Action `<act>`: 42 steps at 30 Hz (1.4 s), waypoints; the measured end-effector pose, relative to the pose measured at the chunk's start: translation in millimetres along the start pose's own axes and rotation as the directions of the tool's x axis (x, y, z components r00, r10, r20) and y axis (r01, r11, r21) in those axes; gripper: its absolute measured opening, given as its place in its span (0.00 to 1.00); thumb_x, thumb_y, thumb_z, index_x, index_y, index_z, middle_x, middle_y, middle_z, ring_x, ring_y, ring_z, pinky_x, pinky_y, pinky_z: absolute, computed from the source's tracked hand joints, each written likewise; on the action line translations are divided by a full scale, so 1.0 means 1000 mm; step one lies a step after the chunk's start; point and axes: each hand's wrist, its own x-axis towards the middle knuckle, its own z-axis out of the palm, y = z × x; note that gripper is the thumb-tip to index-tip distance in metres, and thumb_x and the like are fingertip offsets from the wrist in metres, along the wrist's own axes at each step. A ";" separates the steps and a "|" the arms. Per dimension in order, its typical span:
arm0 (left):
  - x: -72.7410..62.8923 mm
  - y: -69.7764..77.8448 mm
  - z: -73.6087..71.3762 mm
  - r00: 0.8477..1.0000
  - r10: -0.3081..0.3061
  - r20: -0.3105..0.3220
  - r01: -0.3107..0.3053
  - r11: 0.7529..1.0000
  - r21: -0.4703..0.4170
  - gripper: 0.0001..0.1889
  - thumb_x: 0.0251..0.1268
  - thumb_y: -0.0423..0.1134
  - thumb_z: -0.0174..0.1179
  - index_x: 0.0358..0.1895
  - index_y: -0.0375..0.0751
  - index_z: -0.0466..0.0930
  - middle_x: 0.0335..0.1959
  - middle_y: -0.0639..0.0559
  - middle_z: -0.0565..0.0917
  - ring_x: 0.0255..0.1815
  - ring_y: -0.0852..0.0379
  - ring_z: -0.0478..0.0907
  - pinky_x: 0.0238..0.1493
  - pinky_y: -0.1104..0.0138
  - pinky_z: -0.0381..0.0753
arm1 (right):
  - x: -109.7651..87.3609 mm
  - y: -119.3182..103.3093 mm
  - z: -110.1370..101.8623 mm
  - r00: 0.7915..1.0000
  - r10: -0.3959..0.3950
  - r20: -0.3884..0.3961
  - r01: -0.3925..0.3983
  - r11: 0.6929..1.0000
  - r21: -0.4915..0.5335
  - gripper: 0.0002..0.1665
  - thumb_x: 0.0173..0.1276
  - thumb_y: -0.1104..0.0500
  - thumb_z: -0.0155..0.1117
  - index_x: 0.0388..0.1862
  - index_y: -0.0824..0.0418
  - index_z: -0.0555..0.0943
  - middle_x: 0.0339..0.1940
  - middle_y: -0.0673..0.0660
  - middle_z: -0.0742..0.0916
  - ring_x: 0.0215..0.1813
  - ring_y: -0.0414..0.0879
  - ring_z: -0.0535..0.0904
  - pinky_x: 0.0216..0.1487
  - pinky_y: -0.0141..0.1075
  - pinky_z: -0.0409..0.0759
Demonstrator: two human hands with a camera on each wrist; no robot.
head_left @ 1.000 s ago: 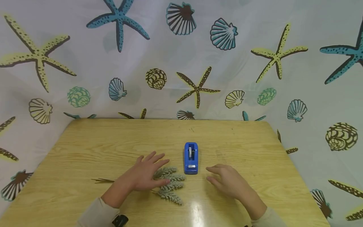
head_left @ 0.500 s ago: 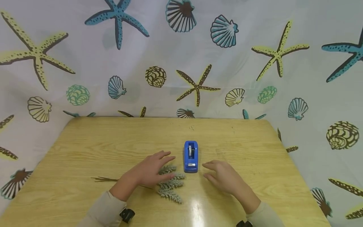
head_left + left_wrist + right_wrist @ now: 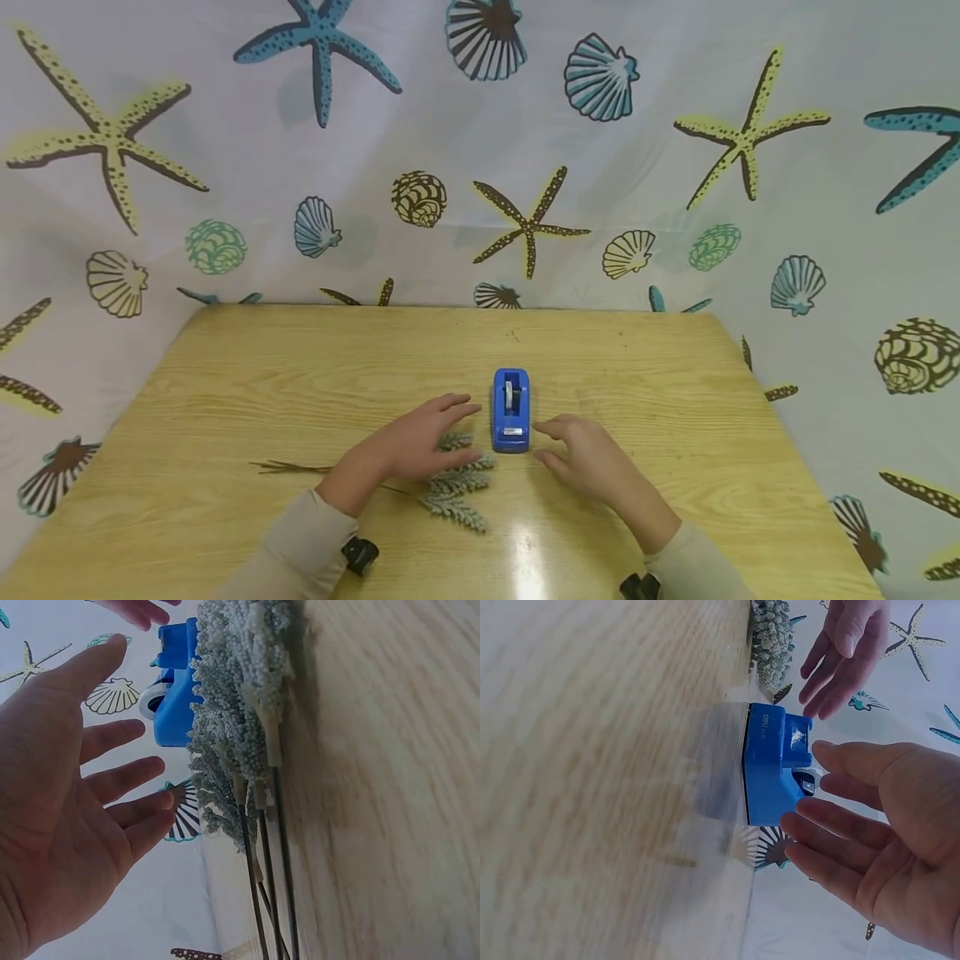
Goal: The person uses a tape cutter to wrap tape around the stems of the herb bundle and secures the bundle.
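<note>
A blue tape dispenser (image 3: 512, 421) with a small roll of tape in it sits upright at the middle of the table. My left hand (image 3: 420, 437) hovers over several stems of pale grey-green flowers (image 3: 459, 483), its fingers loosely spread towards the dispenser's left side. In the left wrist view the flower heads (image 3: 240, 690) lie between that palm and the tabletop, and nothing is in its grasp. My right hand (image 3: 588, 458) is just right of the dispenser, fingertips close to its side. The right wrist view has its fingers relaxed and holding nothing beside the dispenser body (image 3: 769, 765).
The thin brown stems (image 3: 288, 467) of the flowers extend left across the wooden table (image 3: 300, 358). Behind and beside the table hangs a white cloth (image 3: 360, 142) printed with starfish and shells. Black wrist cameras (image 3: 360, 555) sit at both sleeves.
My left hand has moved right, from over the flowers towards the tape dispenser. My right hand has shifted slightly left, closer to the dispenser. The flowers and dispenser stay in place on the table.
</note>
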 end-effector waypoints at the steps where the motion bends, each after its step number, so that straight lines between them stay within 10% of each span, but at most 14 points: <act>1: 0.001 0.000 0.000 1.000 -0.001 0.002 0.001 1.000 0.002 0.38 0.71 0.61 0.55 0.77 0.44 0.61 0.79 0.39 0.57 0.78 0.37 0.57 0.71 0.41 0.65 | 0.001 0.000 0.000 1.000 0.004 -0.002 -0.004 1.000 0.010 0.21 0.68 0.55 0.70 0.57 0.62 0.84 0.52 0.59 0.89 0.50 0.54 0.86 0.53 0.48 0.84; 17: 0.023 -0.004 0.005 0.999 0.050 -0.003 -0.050 0.998 -0.035 0.39 0.72 0.55 0.58 0.79 0.44 0.55 0.81 0.39 0.53 0.79 0.38 0.56 0.72 0.42 0.65 | 0.012 0.003 0.010 0.999 0.017 0.051 -0.026 0.981 0.193 0.18 0.71 0.58 0.66 0.56 0.65 0.84 0.54 0.62 0.88 0.38 0.47 0.90 0.36 0.28 0.85; 42: 0.051 -0.006 0.028 0.992 0.087 -0.089 -0.104 0.971 -0.215 0.50 0.62 0.50 0.70 0.81 0.44 0.48 0.83 0.47 0.42 0.82 0.41 0.48 0.74 0.45 0.62 | 0.021 0.009 0.022 0.991 0.132 0.017 -0.131 0.948 0.291 0.13 0.71 0.55 0.67 0.50 0.59 0.87 0.49 0.57 0.90 0.37 0.44 0.87 0.35 0.30 0.84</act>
